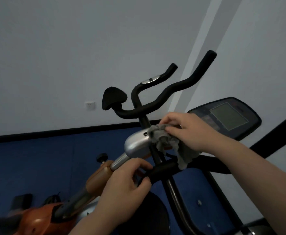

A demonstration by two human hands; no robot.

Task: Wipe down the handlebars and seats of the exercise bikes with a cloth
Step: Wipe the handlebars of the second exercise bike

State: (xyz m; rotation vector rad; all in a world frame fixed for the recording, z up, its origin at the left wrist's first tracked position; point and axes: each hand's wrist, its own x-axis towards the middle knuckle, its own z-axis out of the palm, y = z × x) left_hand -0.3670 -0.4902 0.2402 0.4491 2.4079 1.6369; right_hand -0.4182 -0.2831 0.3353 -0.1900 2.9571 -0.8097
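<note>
Under our right hand (192,131), the pinched grey cloth (166,143) hides part of the silver console (136,143). Our left hand (128,182) curls round the black handlebar (162,170), covering its end.

Right hand (192,131) presses cloth (164,141) on console (137,143); left hand (127,182) grips handlebar (162,170).

Both bare forearms reach forward from the lower edge. The left hand (128,182) curls its fingers in a grip; the right hand (189,131), higher, pinches with bent fingertips.

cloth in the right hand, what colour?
Grey: a crumpled grey cloth, gripped by the right hand against the silver housing. Head view, the only one.
</note>
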